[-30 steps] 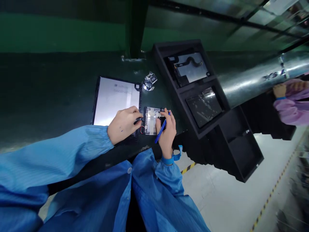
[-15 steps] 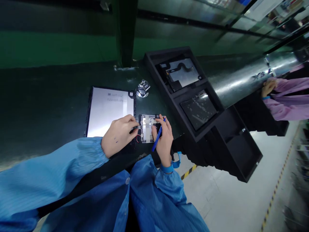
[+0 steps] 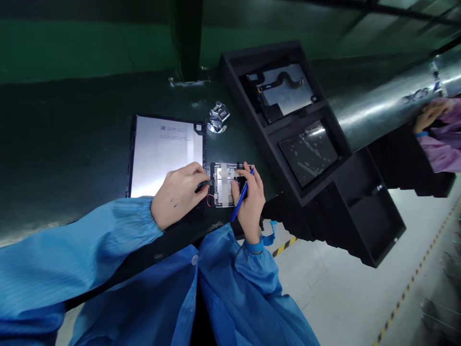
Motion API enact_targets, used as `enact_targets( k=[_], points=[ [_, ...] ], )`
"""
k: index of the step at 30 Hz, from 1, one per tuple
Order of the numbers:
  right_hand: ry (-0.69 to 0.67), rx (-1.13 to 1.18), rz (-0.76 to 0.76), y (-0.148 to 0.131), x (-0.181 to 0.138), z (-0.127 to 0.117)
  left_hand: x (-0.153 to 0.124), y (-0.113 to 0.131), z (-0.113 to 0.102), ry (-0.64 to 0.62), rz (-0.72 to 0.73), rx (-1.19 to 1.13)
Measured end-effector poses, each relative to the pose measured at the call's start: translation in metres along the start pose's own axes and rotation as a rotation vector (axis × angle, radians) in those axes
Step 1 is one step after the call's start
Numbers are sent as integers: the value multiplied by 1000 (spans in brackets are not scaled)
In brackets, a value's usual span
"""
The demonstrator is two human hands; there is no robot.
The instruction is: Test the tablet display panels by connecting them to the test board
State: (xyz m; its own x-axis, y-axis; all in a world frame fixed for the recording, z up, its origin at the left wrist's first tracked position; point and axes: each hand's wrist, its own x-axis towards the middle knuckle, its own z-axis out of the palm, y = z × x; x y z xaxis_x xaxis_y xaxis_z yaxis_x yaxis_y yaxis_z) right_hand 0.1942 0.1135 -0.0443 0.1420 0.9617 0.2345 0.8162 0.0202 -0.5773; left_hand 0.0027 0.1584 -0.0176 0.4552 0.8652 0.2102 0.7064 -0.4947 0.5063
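Left to right: black-framed white tablet panel (image 3: 163, 156), lying on the dark green bench (image 3: 72, 139). Left hand (image 3: 178, 194), curled, fingertips resting on the edge of an open tablet chassis (image 3: 225, 185), grip unclear; chassis lying flat beside the panel, red wire loop (image 3: 209, 201) showing. Right hand (image 3: 250, 202), closing around a blue pen (image 3: 240, 202), fingers bracing the chassis. Black foam tray (image 3: 230, 62) holding a flex-cable panel (image 3: 284, 89). Co-worker's hand (image 3: 428, 116), pink sleeve, at far right.

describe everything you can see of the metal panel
The rectangular metal frame looks silvery with a dark border, crossed by a pale strip of tape, with a black patch at its right end and a red wire loop at its left corner. It lies on the dark green tabletop, right of a white-faced panel. The left hand touches its left edge; the right hand rests on its right end.
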Motion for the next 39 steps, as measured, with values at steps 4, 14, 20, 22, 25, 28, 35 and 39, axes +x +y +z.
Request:
enact_targets(
  k=[4,14,20,22,25,28,35,39],
  points=[
    [10,-2,0,0,0,0,-1,1,0,23,16,-1],
    [14,-3,-16,3,-2,2,-3,-3,4,5,-12,-41],
    [9,-13,-14,3,-2,1,-3,-4,6,19,6,-20],
    [4,-10,-12,2,-1,1,-3,-4,6,29,12,-20],
    [-2,-18,-4,2,-2,1,-2,-3,7,22,7,-20],
    [-4,-9,3,1,-2,0,-1,-2,7,-6,-15,-17],
    [3,5,32,-5,7,-4,0,-2,9,10,-2,-17],
    [40,-69,86,-16,13,5,0,-1,10,-26,-11,-6]
  ],
)
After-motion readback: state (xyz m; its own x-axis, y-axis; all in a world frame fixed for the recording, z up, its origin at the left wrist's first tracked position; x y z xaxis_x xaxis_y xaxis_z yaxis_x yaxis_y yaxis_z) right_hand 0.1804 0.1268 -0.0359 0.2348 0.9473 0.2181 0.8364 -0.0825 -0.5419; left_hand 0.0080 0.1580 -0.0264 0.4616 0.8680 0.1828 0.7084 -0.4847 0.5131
